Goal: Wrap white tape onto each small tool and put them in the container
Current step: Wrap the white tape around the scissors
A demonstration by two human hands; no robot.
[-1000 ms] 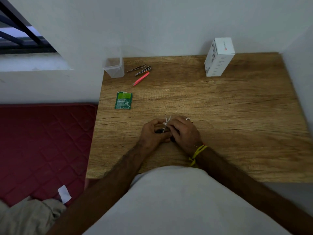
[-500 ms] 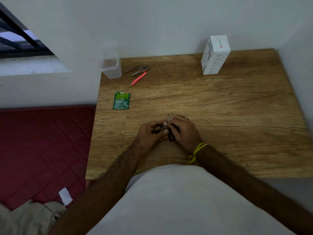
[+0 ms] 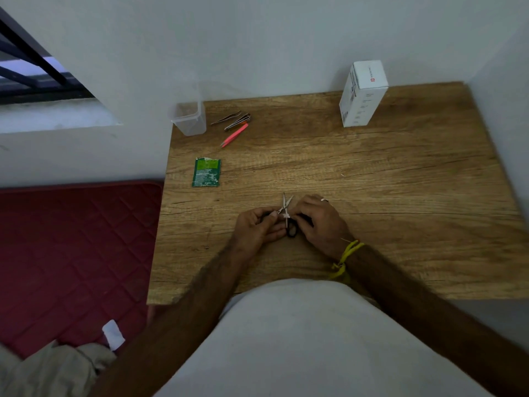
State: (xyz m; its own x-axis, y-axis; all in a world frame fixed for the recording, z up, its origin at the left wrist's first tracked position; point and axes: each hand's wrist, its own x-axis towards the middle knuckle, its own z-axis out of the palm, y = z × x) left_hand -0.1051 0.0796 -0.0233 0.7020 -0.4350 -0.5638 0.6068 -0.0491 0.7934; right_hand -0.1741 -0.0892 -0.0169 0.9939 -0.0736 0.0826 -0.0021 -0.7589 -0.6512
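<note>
- Container (image 3: 189,119), clear, far-left counter (image 3: 372,179) corner by wall; looks empty, so no tool seems stowed yet.
- Tweezers (image 3: 226,118), clipper-like tool (image 3: 238,122), pink tweezers (image 3: 234,134) lie just beside it, prob. queued for tape.
- Green packet (image 3: 206,172) nearer, w/ no role I can tell.
- Left hand (image 3: 257,227) pinches small scissors (image 3: 286,213) near pivot, prob. to steady them.
- White tape (image 3: 286,216) sits at pivot.
- Right hand (image 3: 320,219) grips black handles, blades pointing away.

Bare forearms, white shirt (image 3: 300,339), yellow thread band (image 3: 345,257) — right wrist, silver ring (image 3: 324,200)
</note>
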